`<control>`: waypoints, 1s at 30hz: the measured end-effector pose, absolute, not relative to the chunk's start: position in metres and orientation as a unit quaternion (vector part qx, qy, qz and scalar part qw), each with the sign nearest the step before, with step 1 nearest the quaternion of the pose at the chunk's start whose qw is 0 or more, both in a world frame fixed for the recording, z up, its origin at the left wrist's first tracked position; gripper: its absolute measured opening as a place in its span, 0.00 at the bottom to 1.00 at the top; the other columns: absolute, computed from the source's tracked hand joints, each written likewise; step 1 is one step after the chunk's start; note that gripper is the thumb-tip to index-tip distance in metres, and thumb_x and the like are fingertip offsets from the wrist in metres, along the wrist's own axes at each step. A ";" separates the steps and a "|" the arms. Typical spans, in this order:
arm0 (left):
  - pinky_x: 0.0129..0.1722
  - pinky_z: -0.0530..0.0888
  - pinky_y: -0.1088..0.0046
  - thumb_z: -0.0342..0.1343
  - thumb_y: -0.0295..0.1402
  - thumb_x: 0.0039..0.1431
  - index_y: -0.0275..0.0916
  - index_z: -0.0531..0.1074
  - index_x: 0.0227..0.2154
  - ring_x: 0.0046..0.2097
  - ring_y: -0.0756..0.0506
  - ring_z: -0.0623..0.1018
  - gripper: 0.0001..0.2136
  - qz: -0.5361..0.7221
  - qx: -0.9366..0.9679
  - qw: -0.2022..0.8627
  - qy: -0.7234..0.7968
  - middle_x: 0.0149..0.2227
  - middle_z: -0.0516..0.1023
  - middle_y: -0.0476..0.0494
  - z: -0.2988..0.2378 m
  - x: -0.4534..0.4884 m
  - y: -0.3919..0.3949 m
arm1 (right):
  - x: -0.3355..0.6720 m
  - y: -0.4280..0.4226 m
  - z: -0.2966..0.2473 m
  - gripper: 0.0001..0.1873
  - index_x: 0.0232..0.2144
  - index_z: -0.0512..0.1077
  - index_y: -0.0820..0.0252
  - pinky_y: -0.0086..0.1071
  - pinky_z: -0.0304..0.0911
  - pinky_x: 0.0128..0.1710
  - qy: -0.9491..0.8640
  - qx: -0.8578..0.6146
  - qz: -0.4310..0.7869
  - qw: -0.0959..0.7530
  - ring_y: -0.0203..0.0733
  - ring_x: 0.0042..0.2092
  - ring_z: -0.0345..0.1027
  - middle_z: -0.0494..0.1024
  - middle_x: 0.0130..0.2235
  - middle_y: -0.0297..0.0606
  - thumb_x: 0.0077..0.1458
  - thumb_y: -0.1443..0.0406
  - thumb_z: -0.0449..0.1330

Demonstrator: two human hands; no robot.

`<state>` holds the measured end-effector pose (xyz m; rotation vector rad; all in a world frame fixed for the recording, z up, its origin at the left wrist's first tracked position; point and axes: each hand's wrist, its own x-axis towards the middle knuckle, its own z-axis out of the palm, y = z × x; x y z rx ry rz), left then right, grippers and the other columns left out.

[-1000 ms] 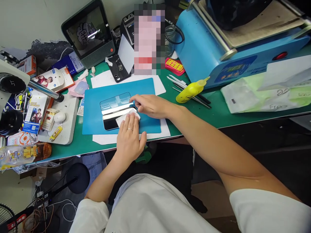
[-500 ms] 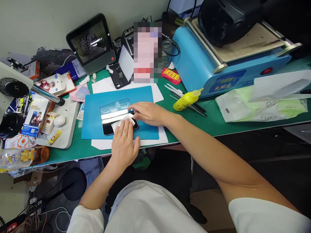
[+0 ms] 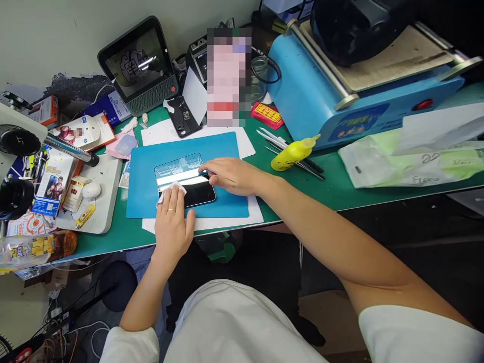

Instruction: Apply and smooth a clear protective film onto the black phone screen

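A phone (image 3: 200, 193) with a glossy black screen lies on a blue mat (image 3: 227, 146). Along its far side is a clear, reflective panel (image 3: 179, 165) with a dark outline. My left hand (image 3: 172, 222) presses a crumpled white wipe (image 3: 178, 187) onto the phone's left end; the fingers lie flat over the wipe, which they hold against the screen. At the phone's far right corner, where the panel meets it, sits my right hand (image 3: 234, 175). Its thumb and index finger bear on that edge; the other fingers are partly hidden.
White paper (image 3: 251, 209) shows under the mat. To the right lie a yellow squeeze bottle (image 3: 291, 155), thin tools (image 3: 272, 138) and a blue machine (image 3: 302, 101). A phone back (image 3: 185, 118) lies behind. At left are a white stand base (image 3: 109, 201) and a drink bottle (image 3: 38, 245).
My left hand has slid the wipe leftward, from the middle of the phone to its left end, baring the right part of the screen. My right hand has stayed in place.
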<state>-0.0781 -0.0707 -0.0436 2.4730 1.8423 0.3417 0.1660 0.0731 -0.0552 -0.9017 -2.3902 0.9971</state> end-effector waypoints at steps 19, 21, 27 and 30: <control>0.78 0.67 0.48 0.43 0.33 0.81 0.30 0.64 0.75 0.80 0.34 0.64 0.26 0.082 0.837 0.050 0.539 0.78 0.66 0.30 -0.041 -0.021 -0.084 | 0.166 0.075 -0.056 0.30 0.45 0.82 0.54 0.49 0.67 0.53 -0.861 -0.314 0.333 0.222 0.56 0.49 0.75 0.85 0.46 0.47 0.78 0.49 0.43; 0.78 0.67 0.48 0.42 0.33 0.81 0.29 0.64 0.75 0.80 0.34 0.64 0.26 0.073 0.838 0.055 0.538 0.78 0.65 0.30 -0.041 -0.019 -0.078 | 0.166 0.075 -0.057 0.30 0.44 0.82 0.56 0.49 0.66 0.54 -0.860 -0.317 0.335 0.218 0.56 0.50 0.75 0.85 0.46 0.48 0.77 0.50 0.43; 0.78 0.68 0.50 0.43 0.32 0.80 0.28 0.62 0.76 0.80 0.34 0.63 0.27 0.076 0.846 0.039 0.526 0.78 0.64 0.30 -0.043 -0.022 -0.083 | 0.165 0.074 -0.056 0.31 0.45 0.81 0.56 0.48 0.67 0.54 -0.858 -0.313 0.340 0.224 0.55 0.49 0.75 0.84 0.46 0.48 0.78 0.49 0.42; 0.77 0.69 0.51 0.44 0.31 0.80 0.28 0.62 0.76 0.80 0.34 0.64 0.27 0.086 0.850 0.019 0.520 0.78 0.65 0.31 -0.045 -0.026 -0.089 | 0.164 0.075 -0.055 0.31 0.45 0.81 0.57 0.49 0.67 0.54 -0.857 -0.315 0.343 0.218 0.56 0.49 0.75 0.84 0.45 0.49 0.78 0.49 0.42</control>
